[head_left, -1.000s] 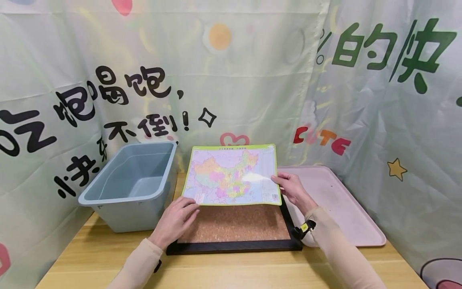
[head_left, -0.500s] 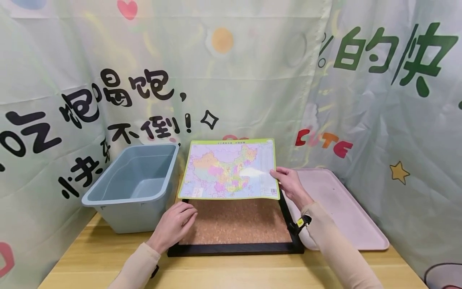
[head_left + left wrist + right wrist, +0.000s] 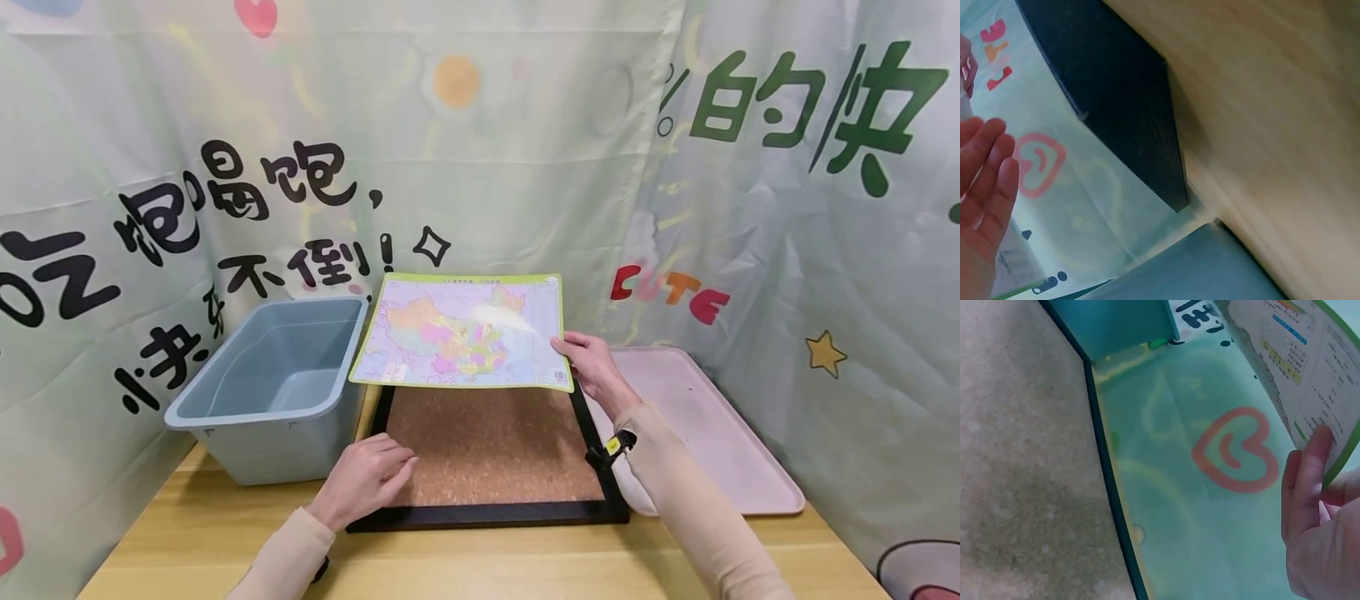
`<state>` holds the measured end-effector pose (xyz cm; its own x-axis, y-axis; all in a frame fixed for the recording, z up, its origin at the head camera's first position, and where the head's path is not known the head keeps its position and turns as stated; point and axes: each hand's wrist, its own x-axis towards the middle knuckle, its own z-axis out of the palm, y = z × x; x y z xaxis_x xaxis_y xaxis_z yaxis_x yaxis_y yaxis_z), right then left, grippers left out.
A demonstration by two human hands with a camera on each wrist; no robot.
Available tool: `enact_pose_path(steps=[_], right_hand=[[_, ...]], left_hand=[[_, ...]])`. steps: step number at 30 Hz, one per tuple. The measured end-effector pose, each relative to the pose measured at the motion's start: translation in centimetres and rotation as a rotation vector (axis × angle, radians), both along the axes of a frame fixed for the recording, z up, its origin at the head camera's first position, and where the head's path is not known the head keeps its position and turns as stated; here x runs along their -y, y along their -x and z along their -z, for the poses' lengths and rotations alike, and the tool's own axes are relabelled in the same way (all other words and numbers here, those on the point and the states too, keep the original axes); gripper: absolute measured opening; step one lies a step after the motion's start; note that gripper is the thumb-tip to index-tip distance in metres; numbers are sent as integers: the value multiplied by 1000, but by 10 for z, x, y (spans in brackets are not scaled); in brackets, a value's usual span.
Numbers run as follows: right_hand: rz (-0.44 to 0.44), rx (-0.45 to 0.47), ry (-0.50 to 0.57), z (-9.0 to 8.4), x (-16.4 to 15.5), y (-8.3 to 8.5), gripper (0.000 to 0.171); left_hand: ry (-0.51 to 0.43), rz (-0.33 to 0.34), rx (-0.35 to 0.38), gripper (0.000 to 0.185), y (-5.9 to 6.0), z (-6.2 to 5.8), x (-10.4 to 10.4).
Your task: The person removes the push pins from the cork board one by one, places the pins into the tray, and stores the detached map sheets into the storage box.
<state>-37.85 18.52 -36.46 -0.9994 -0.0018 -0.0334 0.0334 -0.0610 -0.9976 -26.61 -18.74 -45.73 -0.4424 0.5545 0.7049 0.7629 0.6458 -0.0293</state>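
Note:
A thin map sheet (image 3: pixel 457 332) with a yellow-green border is held up, tilted, above the far part of a black-framed cork board (image 3: pixel 487 446). My right hand (image 3: pixel 596 371) pinches the sheet's right edge near its lower corner. In the right wrist view, fingers lie against the printed back of the sheet (image 3: pixel 1300 369), with the thumb on the other side. Over the board's left front part is my left hand (image 3: pixel 363 479), holding nothing. Its fingers (image 3: pixel 999 194) look loosely bent in the left wrist view, apart from the black frame (image 3: pixel 1110 94).
A blue-grey plastic tub (image 3: pixel 262 425) stands left of the board. On the right lies a pale pink tray (image 3: pixel 693 425), partly behind the right forearm. Both rest on a wooden table (image 3: pixel 450 567). A printed curtain (image 3: pixel 510 200) hangs behind and along the sides.
The map sheet has moved up and left, away from my left hand, which touched or neared its lower left corner earlier. My right hand went with it; more cork shows now.

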Motion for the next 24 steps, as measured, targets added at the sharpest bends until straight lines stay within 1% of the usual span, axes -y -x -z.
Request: enact_pose_path(steps=[2, 7, 15, 21, 24], right_hand=[[-9, -6, 19, -3, -1, 1, 44], [-16, 4, 54, -9, -1, 3, 46], [-13, 48, 26, -19, 14, 11, 42], [-16, 46, 3, -24, 29, 16, 40], [-30, 51, -4, -28, 36, 17, 39]], left_hand=[[8, 11, 29, 4, 0, 1, -2], [46, 7, 76, 8, -1, 1, -4], [106, -16, 115, 11, -2, 1, -4], [199, -7, 150, 27, -4, 6, -6], [234, 0, 160, 30, -5, 7, -6]])
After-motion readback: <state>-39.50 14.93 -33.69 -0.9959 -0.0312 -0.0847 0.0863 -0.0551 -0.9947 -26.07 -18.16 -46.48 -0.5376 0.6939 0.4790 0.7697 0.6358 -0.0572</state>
